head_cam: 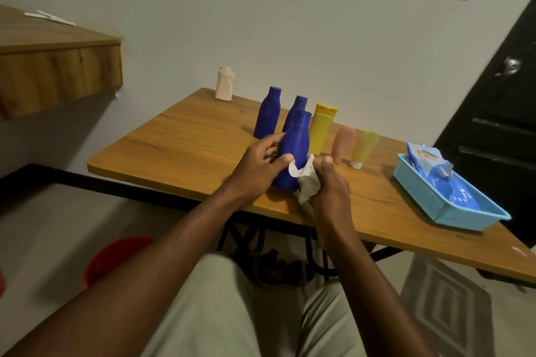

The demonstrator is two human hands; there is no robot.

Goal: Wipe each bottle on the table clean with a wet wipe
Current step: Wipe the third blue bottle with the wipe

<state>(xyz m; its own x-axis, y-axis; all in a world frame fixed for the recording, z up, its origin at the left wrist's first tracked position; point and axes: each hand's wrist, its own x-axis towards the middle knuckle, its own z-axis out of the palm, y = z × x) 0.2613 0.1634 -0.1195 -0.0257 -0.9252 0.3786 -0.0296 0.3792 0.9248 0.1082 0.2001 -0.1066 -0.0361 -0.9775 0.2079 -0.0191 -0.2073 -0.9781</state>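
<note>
My left hand (pixel 259 164) grips a blue bottle (pixel 293 148) from its left side, holding it upright near the table's front edge. My right hand (pixel 326 185) holds a crumpled white wet wipe (pixel 306 182) against the bottle's lower right side. Two more blue bottles (pixel 267 113) stand behind it. A yellow bottle (pixel 320 130), a pink bottle (pixel 342 143) and a pale yellow-green bottle (pixel 364 148) stand in a row to the right. A small white bottle (pixel 224 84) stands at the table's far corner.
A light blue plastic basket (pixel 429 197) with a wet wipe packet (pixel 426 161) sits at the right of the wooden table (pixel 188 139). A wooden shelf (pixel 58 66) juts out at upper left. A dark door (pixel 499 124) is on the right, a red bucket (pixel 113 255) on the floor.
</note>
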